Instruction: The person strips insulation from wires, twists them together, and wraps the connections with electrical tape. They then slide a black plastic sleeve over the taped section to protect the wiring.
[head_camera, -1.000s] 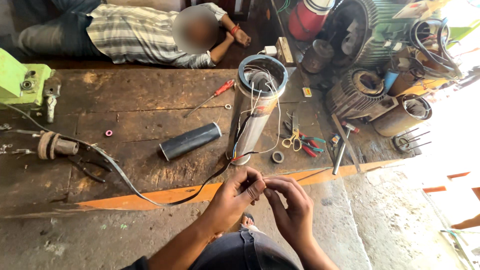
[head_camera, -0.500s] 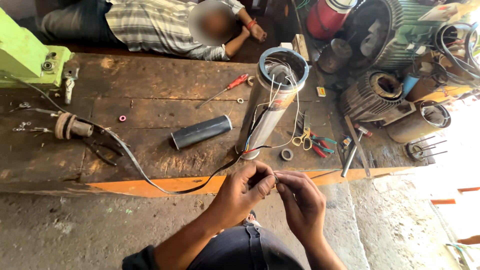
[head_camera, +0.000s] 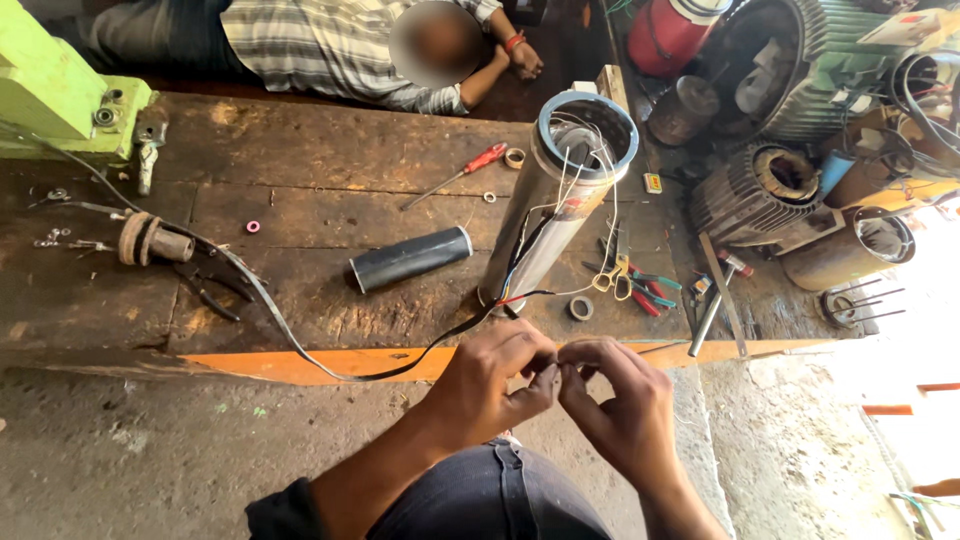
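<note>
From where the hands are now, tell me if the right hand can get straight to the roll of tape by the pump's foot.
Probably yes: the right hand sits just below the tape roll, with only thin wires between, though its fingers are busy pinching wire.

Your left hand (head_camera: 495, 385) and right hand (head_camera: 620, 405) sit low centre, just off the bench edge (head_camera: 330, 362). Straight above them stands the steel cylinder (head_camera: 560, 195), with wires (head_camera: 525, 295) trailing down. Black tube (head_camera: 410, 258) blocks centre-left. Pliers and scissors (head_camera: 635, 285) crowd the right. Open boards lie left of the tube, crossed by a black cable (head_camera: 270, 305).
</note>
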